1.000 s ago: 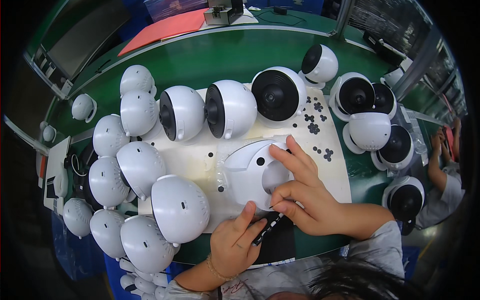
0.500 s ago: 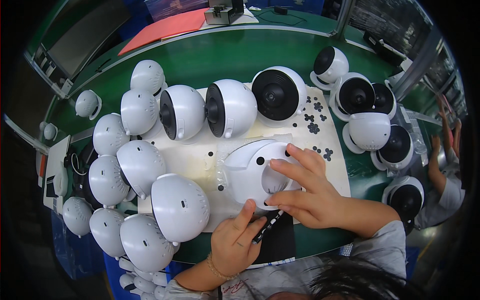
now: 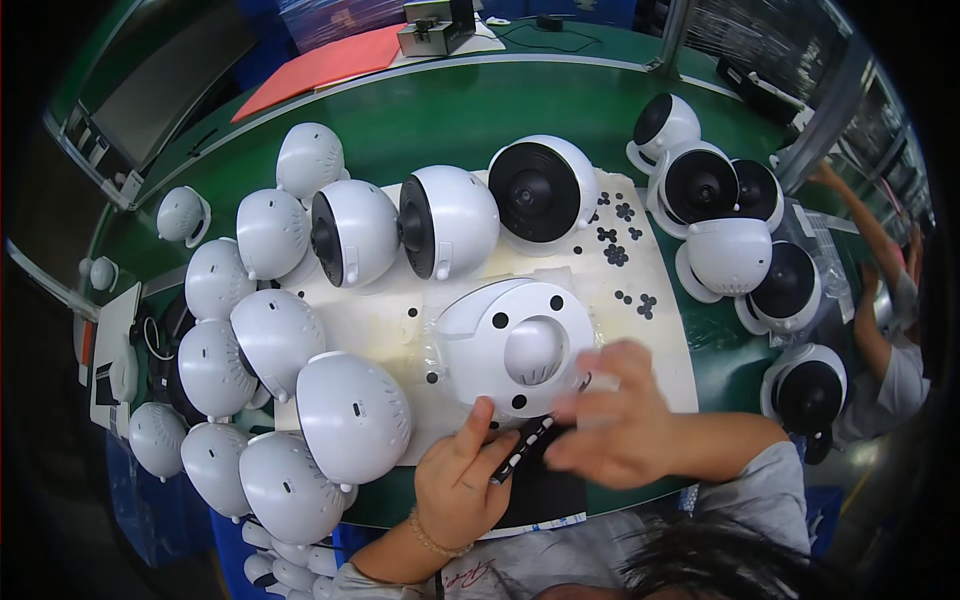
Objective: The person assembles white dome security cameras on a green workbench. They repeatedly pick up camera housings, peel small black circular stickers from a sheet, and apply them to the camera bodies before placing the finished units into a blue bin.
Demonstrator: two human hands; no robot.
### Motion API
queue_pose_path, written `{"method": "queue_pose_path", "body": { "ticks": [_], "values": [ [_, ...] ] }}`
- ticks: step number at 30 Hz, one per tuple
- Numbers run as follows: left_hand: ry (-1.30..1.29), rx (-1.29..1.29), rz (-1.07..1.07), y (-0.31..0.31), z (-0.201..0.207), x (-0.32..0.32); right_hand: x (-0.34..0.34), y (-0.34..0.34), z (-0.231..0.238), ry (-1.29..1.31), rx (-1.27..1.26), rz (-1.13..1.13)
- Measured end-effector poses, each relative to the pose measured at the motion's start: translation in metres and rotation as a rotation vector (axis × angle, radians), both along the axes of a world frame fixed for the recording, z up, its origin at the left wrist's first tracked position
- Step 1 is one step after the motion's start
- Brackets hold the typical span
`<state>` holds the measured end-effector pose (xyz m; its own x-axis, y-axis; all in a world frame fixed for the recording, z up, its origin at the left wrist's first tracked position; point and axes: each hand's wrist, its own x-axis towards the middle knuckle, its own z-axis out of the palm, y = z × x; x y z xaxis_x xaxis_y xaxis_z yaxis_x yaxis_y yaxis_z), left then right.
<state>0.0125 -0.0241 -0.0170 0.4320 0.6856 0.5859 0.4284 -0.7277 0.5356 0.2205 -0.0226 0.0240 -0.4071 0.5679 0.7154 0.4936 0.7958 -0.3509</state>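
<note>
A white round camera point(image 3: 470, 345) lies with its ring-shaped base point(image 3: 577, 335) facing up, on clear plastic over a pale mat. Several black round pads point(image 3: 500, 320) sit on the base, spaced round its central hole. My left hand point(image 3: 460, 480) pinches a narrow black strip point(image 3: 520, 450) with white spots along it, just below the base. Its index fingertip points up at the camera's near edge. My right hand point(image 3: 620, 420) hovers at the right of the base, near the strip's upper end. Motion blurs its fingers, so whether they hold anything is unclear.
Several white cameras point(image 3: 355, 420) crowd the left and rear of the mat point(image 3: 640, 350). More cameras point(image 3: 730, 255) stand at the right. Black pads point(image 3: 616, 255) lie scattered on the mat. A red sheet point(image 3: 320, 70) lies at the back. Another person's arm point(image 3: 875, 340) shows far right.
My right hand has moved off the base, down and to the right, uncovering the pads and the central hole. My left hand stays on the strip. The whole view has shifted slightly.
</note>
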Motion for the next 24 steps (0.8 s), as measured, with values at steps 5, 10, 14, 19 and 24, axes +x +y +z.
{"method": "queue_pose_path", "body": {
  "ticks": [5, 10, 14, 19, 24],
  "values": [
    [0.020, -0.011, -0.019, 0.001, 0.002, 0.001, 0.021, 0.008, 0.002, 0.085, -0.338, -0.171],
    [-0.010, -0.017, 0.005, -0.001, -0.001, 0.002, 0.020, 0.010, 0.002, 0.088, -0.369, -0.123],
    [-0.004, -0.018, 0.005, 0.000, -0.001, 0.002, 0.019, 0.010, 0.001, 0.058, -0.310, -0.135],
    [-0.001, 0.011, 0.002, 0.001, -0.003, 0.002, 0.020, 0.007, -0.005, -0.103, -0.083, -0.229],
    [-0.001, -0.019, -0.006, 0.000, 0.000, 0.002, 0.026, 0.000, -0.005, -0.314, 0.080, -0.335]
  ]
}}
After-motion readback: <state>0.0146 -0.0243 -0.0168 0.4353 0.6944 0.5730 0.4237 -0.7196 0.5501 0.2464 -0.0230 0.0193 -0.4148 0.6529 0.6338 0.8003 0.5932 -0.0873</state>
